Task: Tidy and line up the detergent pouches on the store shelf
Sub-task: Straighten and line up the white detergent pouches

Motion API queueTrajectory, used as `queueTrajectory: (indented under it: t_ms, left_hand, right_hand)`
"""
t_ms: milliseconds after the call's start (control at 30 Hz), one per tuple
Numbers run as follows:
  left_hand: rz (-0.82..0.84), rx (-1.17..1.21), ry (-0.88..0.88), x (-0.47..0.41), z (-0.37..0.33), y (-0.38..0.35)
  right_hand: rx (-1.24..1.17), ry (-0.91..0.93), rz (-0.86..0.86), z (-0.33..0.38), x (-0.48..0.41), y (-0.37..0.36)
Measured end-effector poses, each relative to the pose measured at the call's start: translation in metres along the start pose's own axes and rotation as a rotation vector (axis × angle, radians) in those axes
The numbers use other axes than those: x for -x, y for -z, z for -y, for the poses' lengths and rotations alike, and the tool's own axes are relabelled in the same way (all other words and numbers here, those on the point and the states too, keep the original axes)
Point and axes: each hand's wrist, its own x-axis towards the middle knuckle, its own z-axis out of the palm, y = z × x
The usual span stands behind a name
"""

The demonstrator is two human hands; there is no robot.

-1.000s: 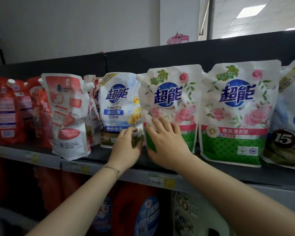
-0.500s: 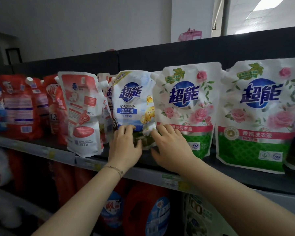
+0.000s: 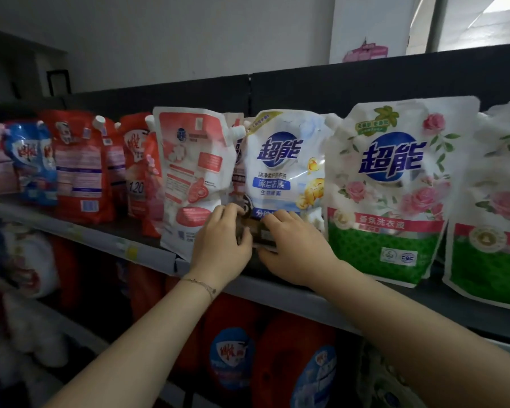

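Dark shelf (image 3: 442, 298) carrying soft, glossy spouted pouches. The right hand (image 3: 292, 248), on the rose-printed pouch (image 3: 395, 187) a second ago, now joins the left hand (image 3: 221, 245) at the white-and-blue pouch (image 3: 280, 172), upright between the rose-printed pouch and a tilted red-and-white pouch (image 3: 195, 178). Both hands' fingers (image 3: 227, 209) curl round its crinkled base.

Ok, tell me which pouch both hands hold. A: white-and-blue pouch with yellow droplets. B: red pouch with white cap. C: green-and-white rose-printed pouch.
A: the left hand and the right hand both grip the bottom of the white-and-blue plastic pouch with yellow droplets.
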Motion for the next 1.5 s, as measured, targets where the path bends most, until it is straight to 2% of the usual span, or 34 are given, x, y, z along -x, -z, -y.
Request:
queueTrajectory:
  t_ms: [133, 300, 367, 467, 567, 733, 800, 900, 967, 1067, 1233, 1333, 1433, 1500]
  left_hand:
    - [0.009, 0.037, -0.096, 0.002, 0.034, 0.022]
    - [0.014, 0.006, -0.174, 0.002, 0.089, 0.056]
    - [0.017, 0.043, -0.135, -0.003, 0.107, 0.065]
    - [0.125, 0.165, -0.022, -0.01, 0.122, 0.071]
    - [0.144, 0.294, 0.092, -0.01, 0.119, 0.071]
    - [0.186, 0.571, 0.273, -0.019, 0.101, 0.064]
    - [0.225, 0.72, 0.322, -0.026, 0.094, 0.064]
    - [0.287, 0.9, 0.385, -0.031, 0.085, 0.068]
    - [0.266, 0.937, 0.423, -0.033, 0.082, 0.069]
    - [0.198, 0.948, 0.508, -0.038, 0.081, 0.066]
    - [-0.089, 0.879, 0.511, -0.042, 0.084, 0.059]
    - [-0.186, 0.947, 0.561, -0.044, 0.084, 0.063]
    - [-0.192, 1.067, 0.598, -0.049, 0.09, 0.065]
    - [-0.134, 1.105, 0.603, -0.052, 0.093, 0.066]
  right_hand:
    - [-0.137, -0.072, -0.016, 0.035, -0.024, -0.014]
    - [-0.543, -0.272, -0.024, 0.079, -0.058, -0.04]
    - [-0.688, -0.35, -0.072, 0.09, -0.065, -0.047]
    - [-0.78, -0.435, -0.135, 0.098, -0.073, -0.053]
    - [-0.764, -0.474, -0.206, 0.104, -0.075, -0.054]
    - [-0.522, -0.571, -0.355, 0.13, -0.069, -0.058]
    - [-0.441, -0.545, -0.42, 0.139, -0.067, -0.059]
    - [-0.272, -0.395, -0.455, 0.144, -0.07, -0.063]
    - [-0.232, -0.335, -0.448, 0.147, -0.073, -0.066]
    - [-0.35, -0.28, -0.451, 0.149, -0.074, -0.07]
    - [-0.574, -0.132, -0.321, 0.133, -0.064, -0.072]
    - [-0.916, -0.215, -0.305, 0.124, -0.059, -0.07]
    - [-0.894, -0.328, -0.394, 0.116, -0.065, -0.069]
    - [-0.827, -0.435, -0.438, 0.11, -0.07, -0.064]
